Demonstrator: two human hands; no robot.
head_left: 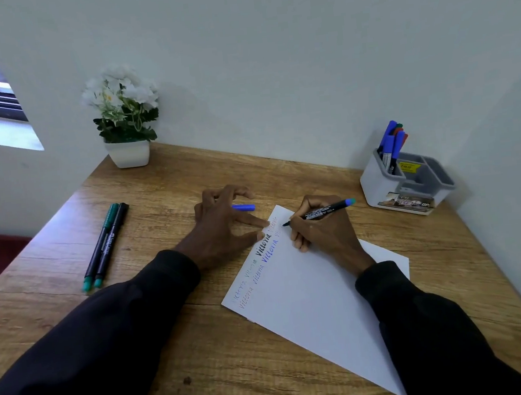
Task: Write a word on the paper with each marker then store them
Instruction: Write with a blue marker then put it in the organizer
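A white sheet of paper (313, 300) lies at an angle on the wooden table (205, 362), with the same word written several times along its left edge in different colours. My right hand (323, 232) grips a black marker with a blue end (324, 212), its tip touching the paper near the far corner. My left hand (223, 226) presses thumb and forefinger on the paper's left edge, and its curled fingers hold a blue cap (243, 207). Two capped markers with green ends (106, 244) lie side by side at the left.
A grey desk organiser (407, 183) at the back right holds several blue, red and green markers upright. A white pot of white flowers (125, 121) stands at the back left against the wall. The table's left edge drops off by a window.
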